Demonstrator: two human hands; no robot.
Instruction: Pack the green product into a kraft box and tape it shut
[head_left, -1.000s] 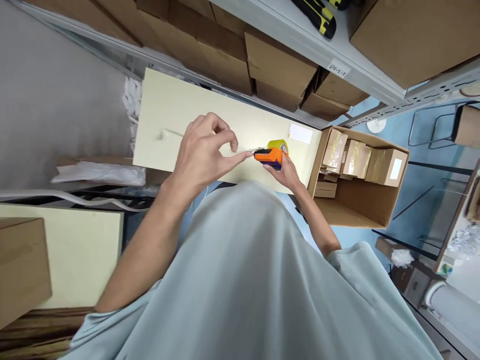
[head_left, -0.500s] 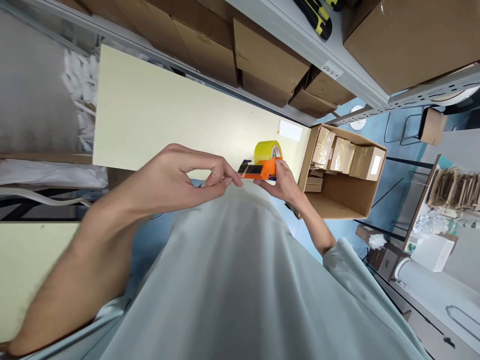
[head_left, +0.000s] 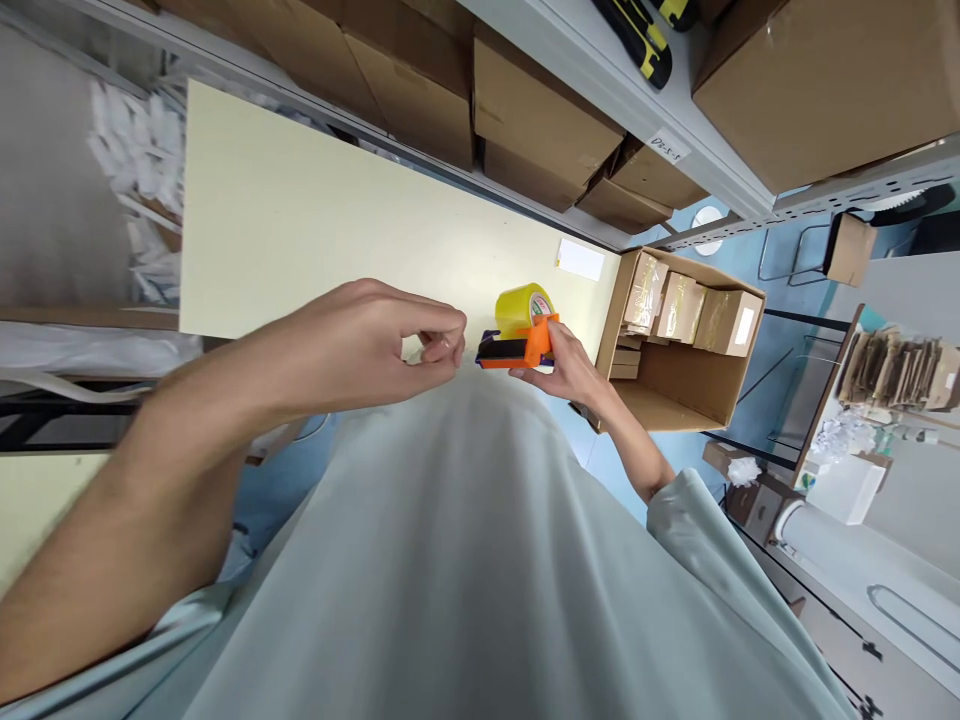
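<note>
My right hand (head_left: pixel 568 362) grips an orange tape dispenser (head_left: pixel 517 347) that carries a yellow roll of tape (head_left: pixel 521 303), held just above the near edge of a pale yellow table (head_left: pixel 315 230). My left hand (head_left: pixel 375 340) is closed in a pinch right beside the dispenser's black front end, thumb and fingertips pressed together. What the pinch holds is too thin to make out; it may be the tape's free end.
An open cardboard box (head_left: pixel 675 390) with several small wrapped boxes stands right of the table. A white label (head_left: pixel 580 259) lies at the table's far right. Shelves with cardboard boxes (head_left: pixel 540 120) run behind. White packing scraps (head_left: pixel 142 170) lie at the left.
My left hand has gone from spread fingers to a tight pinch and drawn back toward me. The dispenser in my right hand has shifted slightly left.
</note>
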